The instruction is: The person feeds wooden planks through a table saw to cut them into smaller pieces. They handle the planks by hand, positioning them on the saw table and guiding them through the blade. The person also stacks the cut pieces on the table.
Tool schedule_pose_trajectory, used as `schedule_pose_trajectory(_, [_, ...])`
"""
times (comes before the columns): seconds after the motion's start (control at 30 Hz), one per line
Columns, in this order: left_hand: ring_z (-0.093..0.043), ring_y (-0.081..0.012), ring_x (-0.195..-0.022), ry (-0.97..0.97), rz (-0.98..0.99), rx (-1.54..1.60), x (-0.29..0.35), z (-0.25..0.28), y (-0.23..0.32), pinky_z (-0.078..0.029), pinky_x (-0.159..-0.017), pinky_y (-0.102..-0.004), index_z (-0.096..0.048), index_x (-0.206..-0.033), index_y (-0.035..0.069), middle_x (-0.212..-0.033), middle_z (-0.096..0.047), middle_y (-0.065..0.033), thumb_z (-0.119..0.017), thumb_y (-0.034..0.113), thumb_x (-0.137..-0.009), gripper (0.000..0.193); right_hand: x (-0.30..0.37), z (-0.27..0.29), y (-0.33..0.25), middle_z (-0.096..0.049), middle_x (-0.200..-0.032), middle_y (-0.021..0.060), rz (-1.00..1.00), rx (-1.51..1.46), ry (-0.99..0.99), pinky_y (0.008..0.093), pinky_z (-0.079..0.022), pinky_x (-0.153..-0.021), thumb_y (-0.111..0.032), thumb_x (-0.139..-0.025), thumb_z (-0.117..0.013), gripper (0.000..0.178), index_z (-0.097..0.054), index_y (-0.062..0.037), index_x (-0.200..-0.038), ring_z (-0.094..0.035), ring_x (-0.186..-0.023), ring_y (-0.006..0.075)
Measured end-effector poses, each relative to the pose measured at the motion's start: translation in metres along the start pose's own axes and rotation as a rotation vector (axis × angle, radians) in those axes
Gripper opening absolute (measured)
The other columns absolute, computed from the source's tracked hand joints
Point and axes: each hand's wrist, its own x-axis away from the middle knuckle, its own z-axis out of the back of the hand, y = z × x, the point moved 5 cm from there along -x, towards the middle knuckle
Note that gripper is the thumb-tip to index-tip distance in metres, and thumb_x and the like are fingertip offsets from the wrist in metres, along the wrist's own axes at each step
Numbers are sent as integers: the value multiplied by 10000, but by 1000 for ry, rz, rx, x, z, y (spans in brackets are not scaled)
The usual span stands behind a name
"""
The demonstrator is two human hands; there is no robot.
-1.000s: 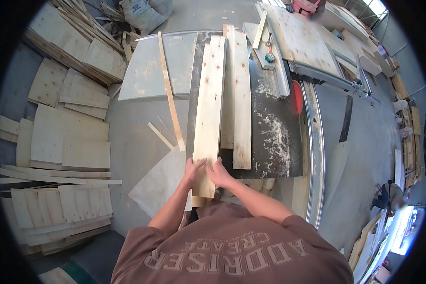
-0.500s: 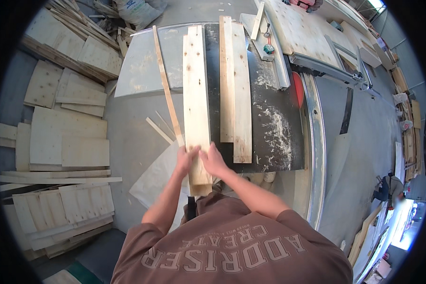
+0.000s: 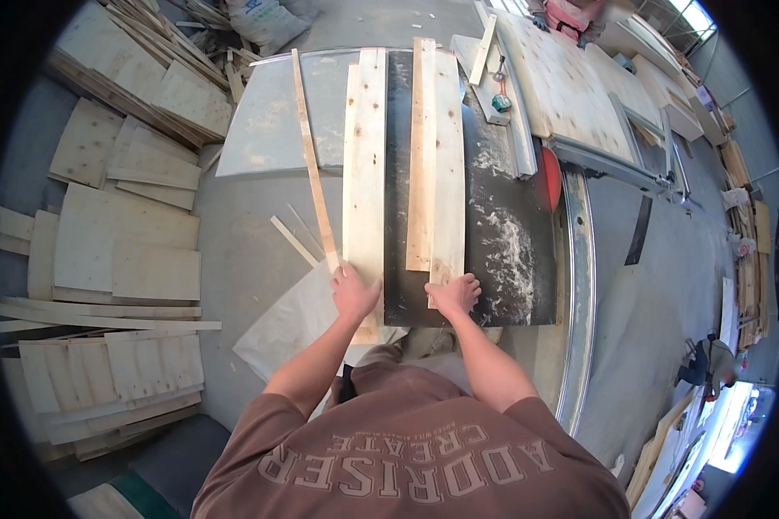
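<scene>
Pale wood in two groups on the black bench (image 3: 396, 199), both running front to back.

Left boards (image 3: 365, 164): doubled up along the bench's left edge, near end sticking out past the front edge. Left hand (image 3: 355, 292) lies across that end, thumb by the boards' right side, fingers toward the left. Can't tell if it's clamped or just pressing.

Right board (image 3: 447, 182): near end just short of the front edge. Right hand (image 3: 455, 294) is clamped on that end, thumb on the left, fingers curled to the right. Side board (image 3: 419, 173) sits along its left flank and ends farther back from the front edge; can't tell if they overlap.

Room: narrow black strip between the two groups, hands well apart across it. Wider strip from right board to the bench's right edge carries only sawdust (image 3: 511, 251) toward the front. Limits there: red disc (image 3: 551, 179) and metal rail (image 3: 578, 294) along the right edge, light block (image 3: 483, 78) at the far right corner.

Left side is tighter: thin strip (image 3: 312, 164) slants over the grey panel (image 3: 260, 121), near end just beside the left fingers.
</scene>
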Motion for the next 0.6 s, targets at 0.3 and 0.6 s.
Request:
schedule_pose_trajectory(0.3, [-621,-350,-1258,-68,-295,642,1,28,61,-515,-1047,-488,-459,-1523,-60,-1392,-615,-249,-761,266,-938,734,78,15,-39,-480,-1196,216,358,-555,106,485,-455,-1030,-370,-712,-934,824,-409,43,-1193,-526,-1166,375])
schedule_pose_trajectory(0.6, [-690,-156,-836,-304,-122,1007,-31,47,22,-567,-717,-322,-610,-1251,-51,-1019,-739,-111,-746,-21,-908,370,128,-2,-86,-492,-1229,226,668,-515,-148,530,-482,-949,-570,-828,-842,832,-413,5,-1249,-557,-1125,436])
